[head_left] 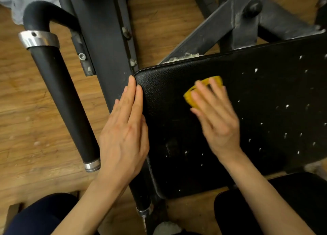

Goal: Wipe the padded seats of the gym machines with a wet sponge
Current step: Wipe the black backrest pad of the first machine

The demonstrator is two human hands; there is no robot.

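Observation:
A black padded seat (265, 96) with small white flecks fills the right half of the view. On its upper left part lies a yellow sponge (190, 97), mostly covered by my right hand (215, 117), which presses it down with spread fingers. My left hand (125, 133) lies flat with straight fingers along the seat's left edge, fingertips near the rounded corner.
A black foam-covered handle (60, 96) with chrome collars stands to the left. Dark steel frame bars (106, 39) run behind and beside the seat, with a diagonal brace (208, 34) above. Wooden floor (26, 110) surrounds the machine. My knees show at the bottom.

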